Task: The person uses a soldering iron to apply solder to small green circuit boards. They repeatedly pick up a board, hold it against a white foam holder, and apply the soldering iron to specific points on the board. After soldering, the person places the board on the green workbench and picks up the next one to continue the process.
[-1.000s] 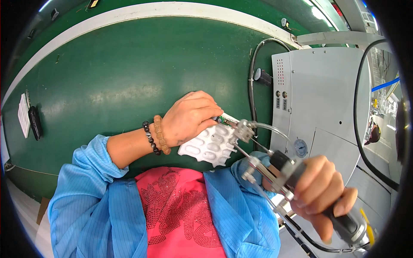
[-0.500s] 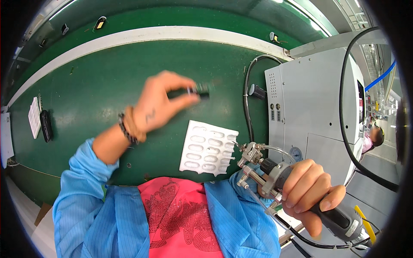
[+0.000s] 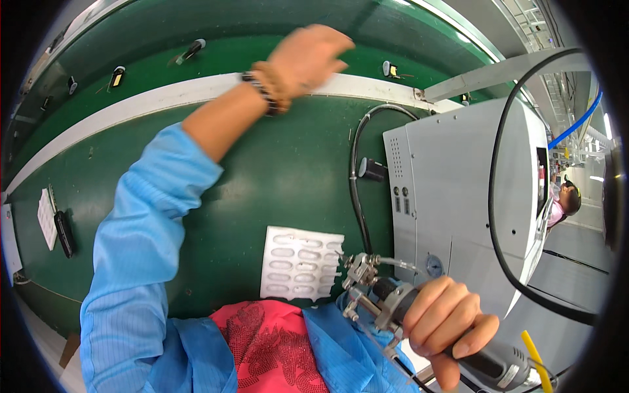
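While the left hand (image 3: pixel 308 56) stretches far out over the green belt (image 3: pixel 196 190), its fingers blur; they look loosely curled, and whether anything sits in them I can't tell. It hangs right above the white stripe (image 3: pixel 131 108) running along the belt, with beaded bracelets (image 3: pixel 265 88) on that wrist. Beyond it, on the far lane, lie small dark parts (image 3: pixel 190 49), four or so that I can count, spread apart.

Down near the body, the right hand (image 3: pixel 442 321) is clamped round the dark grip of a power tool (image 3: pixel 386 304). Its long axis runs from lower right up to upper left, metal nose pointing at the white blister tray (image 3: pixel 298 262). So the right hand is the nearer one: the tray lies just left of the tool tip, close but apart, flat on the belt, one tray only, pockets in three columns. A grey machine cabinet (image 3: pixel 458 196) stands to the right, black hose (image 3: pixel 357 170) curving off it.
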Action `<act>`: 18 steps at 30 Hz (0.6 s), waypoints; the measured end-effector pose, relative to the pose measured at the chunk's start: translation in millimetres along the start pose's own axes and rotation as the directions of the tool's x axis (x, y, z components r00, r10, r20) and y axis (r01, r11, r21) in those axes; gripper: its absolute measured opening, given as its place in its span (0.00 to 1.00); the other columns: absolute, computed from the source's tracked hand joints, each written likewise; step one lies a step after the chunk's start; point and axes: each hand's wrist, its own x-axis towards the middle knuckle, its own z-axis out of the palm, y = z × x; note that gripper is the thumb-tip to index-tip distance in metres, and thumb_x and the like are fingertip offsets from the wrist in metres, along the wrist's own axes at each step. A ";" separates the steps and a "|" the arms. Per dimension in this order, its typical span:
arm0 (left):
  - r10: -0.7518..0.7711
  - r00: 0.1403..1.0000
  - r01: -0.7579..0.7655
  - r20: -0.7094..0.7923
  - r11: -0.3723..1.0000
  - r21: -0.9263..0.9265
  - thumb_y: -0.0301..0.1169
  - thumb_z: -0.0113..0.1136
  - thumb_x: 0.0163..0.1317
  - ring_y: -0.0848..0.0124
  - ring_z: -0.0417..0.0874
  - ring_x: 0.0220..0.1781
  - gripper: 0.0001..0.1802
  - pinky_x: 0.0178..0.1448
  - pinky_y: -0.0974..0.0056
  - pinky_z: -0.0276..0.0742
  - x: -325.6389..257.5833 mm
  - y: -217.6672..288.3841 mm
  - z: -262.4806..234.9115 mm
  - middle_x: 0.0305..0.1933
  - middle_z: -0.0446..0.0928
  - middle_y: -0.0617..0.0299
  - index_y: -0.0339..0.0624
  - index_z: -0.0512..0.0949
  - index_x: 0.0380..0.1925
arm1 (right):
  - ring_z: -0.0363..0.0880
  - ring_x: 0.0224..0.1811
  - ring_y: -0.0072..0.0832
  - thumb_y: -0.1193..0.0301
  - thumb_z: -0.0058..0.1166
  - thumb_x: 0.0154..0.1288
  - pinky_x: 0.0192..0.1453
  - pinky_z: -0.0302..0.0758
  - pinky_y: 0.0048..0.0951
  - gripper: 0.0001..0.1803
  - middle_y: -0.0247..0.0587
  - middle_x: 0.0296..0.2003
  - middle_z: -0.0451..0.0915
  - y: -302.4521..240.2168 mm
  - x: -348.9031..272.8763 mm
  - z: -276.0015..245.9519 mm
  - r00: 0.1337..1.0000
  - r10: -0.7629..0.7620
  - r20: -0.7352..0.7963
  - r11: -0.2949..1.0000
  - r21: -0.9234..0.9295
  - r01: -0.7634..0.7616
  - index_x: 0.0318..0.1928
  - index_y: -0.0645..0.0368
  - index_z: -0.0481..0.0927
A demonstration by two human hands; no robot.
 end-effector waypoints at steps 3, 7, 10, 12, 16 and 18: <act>0.087 0.980 -0.055 0.180 0.983 -0.177 0.30 0.64 0.61 0.52 0.79 0.60 0.21 0.67 0.54 0.74 40.7 21.7 59.8 0.56 0.80 0.51 0.39 0.77 0.54 | 0.76 0.15 0.21 0.69 0.69 0.63 0.19 0.79 0.23 0.17 0.34 0.17 0.76 1.8 2.5 -4.7 0.998 -0.030 0.047 0.999 -0.022 0.031 0.38 0.59 0.71; 0.011 0.904 0.024 0.428 0.997 -0.077 0.31 0.65 0.60 0.51 0.82 0.54 0.20 0.58 0.53 0.79 79.3 19.8 117.6 0.50 0.82 0.50 0.41 0.77 0.52 | 0.77 0.15 0.23 0.75 0.67 0.64 0.19 0.79 0.24 0.14 0.35 0.17 0.76 -2.3 4.3 -5.2 1.000 -0.012 -0.006 0.997 -0.078 0.012 0.38 0.60 0.71; -0.093 0.901 0.084 0.424 0.996 0.040 0.32 0.63 0.62 0.50 0.84 0.49 0.17 0.53 0.52 0.81 88.6 9.3 130.3 0.44 0.83 0.51 0.43 0.77 0.50 | 0.73 0.17 0.22 0.58 0.68 0.65 0.21 0.73 0.23 0.21 0.33 0.23 0.74 1.5 13.3 -7.0 0.997 0.036 0.064 0.993 -0.113 -0.029 0.42 0.57 0.70; -0.100 0.951 0.084 0.292 0.994 0.068 0.33 0.62 0.64 0.50 0.85 0.46 0.14 0.50 0.51 0.82 90.5 5.2 132.8 0.40 0.84 0.51 0.44 0.78 0.48 | 0.73 0.17 0.21 0.58 0.69 0.64 0.21 0.74 0.23 0.21 0.32 0.22 0.75 2.9 14.2 -5.5 0.998 0.033 0.050 0.993 -0.112 -0.027 0.41 0.57 0.71; -0.206 0.948 0.263 0.241 0.935 -0.238 0.35 0.61 0.65 0.51 0.85 0.45 0.12 0.50 0.53 0.81 78.2 15.4 118.9 0.39 0.84 0.51 0.42 0.82 0.44 | 0.75 0.16 0.22 0.67 0.69 0.64 0.20 0.78 0.24 0.17 0.34 0.19 0.76 -0.9 7.2 -7.3 1.000 0.025 0.014 0.995 -0.102 -0.024 0.39 0.59 0.71; -0.138 0.974 0.197 0.178 0.906 -0.376 0.34 0.64 0.64 0.56 0.85 0.41 0.12 0.48 0.58 0.81 57.7 33.5 87.1 0.39 0.84 0.51 0.41 0.84 0.44 | 0.76 0.14 0.24 0.74 0.67 0.63 0.19 0.78 0.26 0.14 0.37 0.18 0.76 -6.0 0.4 -6.0 1.000 0.011 -0.017 0.997 -0.079 -0.012 0.37 0.60 0.71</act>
